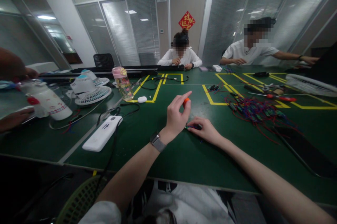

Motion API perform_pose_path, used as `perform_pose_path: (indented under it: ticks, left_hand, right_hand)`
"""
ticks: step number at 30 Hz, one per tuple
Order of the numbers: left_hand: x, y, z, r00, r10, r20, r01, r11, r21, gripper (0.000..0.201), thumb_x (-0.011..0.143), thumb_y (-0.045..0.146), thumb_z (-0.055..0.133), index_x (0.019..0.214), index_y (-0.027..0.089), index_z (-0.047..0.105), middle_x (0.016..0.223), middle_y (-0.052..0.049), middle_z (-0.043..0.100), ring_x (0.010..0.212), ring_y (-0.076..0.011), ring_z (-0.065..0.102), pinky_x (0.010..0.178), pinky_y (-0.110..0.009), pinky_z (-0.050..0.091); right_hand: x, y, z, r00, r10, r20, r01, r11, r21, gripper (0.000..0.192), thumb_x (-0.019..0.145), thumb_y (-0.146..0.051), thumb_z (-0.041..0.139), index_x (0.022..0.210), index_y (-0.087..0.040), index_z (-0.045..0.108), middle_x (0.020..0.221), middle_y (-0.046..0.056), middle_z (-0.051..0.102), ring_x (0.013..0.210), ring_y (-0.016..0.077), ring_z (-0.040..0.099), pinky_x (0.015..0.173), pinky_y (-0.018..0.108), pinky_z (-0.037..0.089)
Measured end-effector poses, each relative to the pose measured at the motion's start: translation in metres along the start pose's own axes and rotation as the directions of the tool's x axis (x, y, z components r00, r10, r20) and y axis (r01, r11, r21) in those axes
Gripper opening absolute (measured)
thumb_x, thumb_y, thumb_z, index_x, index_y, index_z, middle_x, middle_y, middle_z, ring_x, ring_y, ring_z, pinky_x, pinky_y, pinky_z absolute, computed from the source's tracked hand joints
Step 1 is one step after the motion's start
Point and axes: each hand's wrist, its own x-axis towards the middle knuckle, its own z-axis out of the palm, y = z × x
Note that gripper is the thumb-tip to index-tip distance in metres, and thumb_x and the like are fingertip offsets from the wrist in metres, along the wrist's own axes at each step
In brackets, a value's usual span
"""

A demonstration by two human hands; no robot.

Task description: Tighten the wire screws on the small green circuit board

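My left hand point(177, 113), wearing a watch on the wrist, is raised over the table with the index finger stretched out. Its thumb and other fingers close round a small orange-ended thing point(187, 100), most of it hidden by the hand. Just right of it, low on the green table point(163, 161), my right hand point(206, 131) pinches a small circuit board with wires point(194, 127). The board's near end shows below my left hand; the rest is covered by my fingers. Farther right lies a tangled heap of similar wired boards point(256, 108).
A white power bank point(102, 133) with a black cable lies left, near a pink-lidded bottle point(123, 83) and white fans point(91, 90). A dark tray point(302, 150) and a red screwdriver point(281, 97) lie right. Co-workers sit across the table; another person's hand shows at left.
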Motion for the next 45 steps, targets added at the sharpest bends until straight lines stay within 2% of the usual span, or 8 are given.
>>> perform_pose_path:
  ticks: [4, 9, 14, 19, 27, 34, 42, 45]
  left_hand:
    - [0.0005, 0.0007, 0.0013, 0.999, 0.002, -0.046, 0.001, 0.999, 0.053, 0.016, 0.088, 0.028, 0.061, 0.1, 0.02, 0.066, 0.086, -0.003, 0.058, 0.082, -0.0147, 0.057, 0.075, -0.028, 0.048]
    - [0.0011, 0.0012, 0.0016, 1.0, -0.001, 0.01, 0.002, 1.0, -0.008, 0.027, 0.096, 0.02, 0.045, 0.119, 0.019, 0.059, 0.096, -0.005, 0.06, 0.088, -0.014, 0.057, 0.08, -0.028, 0.048]
    - [0.0018, 0.0008, 0.0006, 1.0, -0.022, -0.016, 0.023, 0.999, 0.047, 0.018, 0.089, 0.024, 0.059, 0.105, 0.018, 0.065, 0.088, -0.003, 0.058, 0.082, -0.0138, 0.056, 0.077, -0.027, 0.047]
    - [0.0019, 0.0009, 0.0003, 0.998, -0.016, 0.066, 0.017, 1.0, -0.005, 0.03, 0.096, 0.019, 0.044, 0.123, 0.021, 0.056, 0.11, -0.006, 0.06, 0.101, -0.0153, 0.057, 0.087, -0.029, 0.047]
    - [-0.001, -0.0006, -0.0004, 1.0, -0.029, -0.009, 0.029, 0.998, 0.059, 0.018, 0.091, 0.022, 0.056, 0.107, 0.018, 0.064, 0.089, -0.003, 0.06, 0.084, -0.0141, 0.057, 0.078, -0.026, 0.047]
    - [-0.0045, -0.0001, 0.0001, 0.996, -0.072, 0.051, 0.073, 0.997, -0.016, 0.028, 0.096, 0.017, 0.043, 0.12, 0.02, 0.058, 0.105, -0.005, 0.061, 0.096, -0.0147, 0.059, 0.084, -0.027, 0.047]
    - [-0.0034, -0.001, 0.0012, 0.997, -0.057, 0.057, 0.055, 0.998, 0.031, 0.023, 0.092, 0.026, 0.053, 0.113, 0.021, 0.063, 0.092, -0.003, 0.057, 0.081, -0.0135, 0.057, 0.074, -0.025, 0.049]
    - [-0.0019, 0.0004, 0.0003, 0.994, -0.061, 0.094, 0.06, 0.998, 0.014, 0.032, 0.095, 0.022, 0.045, 0.126, 0.023, 0.056, 0.104, -0.006, 0.057, 0.094, -0.0156, 0.057, 0.083, -0.029, 0.049]
  right_hand:
    - [-0.0001, -0.0003, -0.0001, 1.0, 0.016, 0.003, -0.016, 1.0, -0.01, 0.013, 0.079, -0.024, 0.066, 0.087, -0.019, 0.075, 0.081, 0.005, 0.065, 0.073, 0.0183, 0.06, 0.068, 0.03, 0.047]
    - [-0.0003, 0.0002, 0.0005, 1.0, 0.017, -0.01, -0.017, 1.0, -0.017, 0.013, 0.079, -0.025, 0.067, 0.086, -0.018, 0.075, 0.081, 0.006, 0.066, 0.074, 0.0189, 0.061, 0.068, 0.03, 0.048]
    - [-0.0005, 0.0017, 0.0015, 1.0, 0.019, -0.006, -0.019, 1.0, -0.024, 0.014, 0.079, -0.024, 0.066, 0.088, -0.017, 0.075, 0.081, 0.006, 0.065, 0.074, 0.0189, 0.06, 0.069, 0.031, 0.047]
    - [-0.0007, 0.003, 0.0023, 1.0, 0.016, 0.0, -0.016, 1.0, -0.017, 0.017, 0.08, -0.025, 0.066, 0.091, -0.017, 0.075, 0.082, 0.005, 0.066, 0.074, 0.0183, 0.061, 0.071, 0.031, 0.047]
    - [-0.0012, 0.0034, 0.0034, 1.0, 0.018, -0.005, -0.018, 1.0, -0.005, 0.015, 0.081, -0.027, 0.065, 0.089, -0.019, 0.076, 0.084, 0.006, 0.067, 0.078, 0.0198, 0.062, 0.075, 0.032, 0.047]
    - [-0.0009, 0.0013, 0.0039, 0.999, 0.033, 0.001, -0.033, 0.999, 0.011, 0.015, 0.081, -0.027, 0.064, 0.087, -0.019, 0.075, 0.083, 0.006, 0.067, 0.075, 0.0189, 0.061, 0.072, 0.031, 0.047]
    - [-0.0008, 0.0012, 0.0047, 0.999, 0.051, -0.001, -0.051, 0.999, 0.0, 0.015, 0.081, -0.027, 0.064, 0.087, -0.021, 0.076, 0.085, 0.005, 0.067, 0.08, 0.0205, 0.061, 0.078, 0.034, 0.045]
    - [-0.0006, 0.0029, 0.0052, 0.999, 0.051, 0.0, -0.051, 0.999, -0.001, 0.015, 0.081, -0.027, 0.064, 0.088, -0.021, 0.076, 0.084, 0.006, 0.066, 0.079, 0.0205, 0.061, 0.076, 0.033, 0.046]
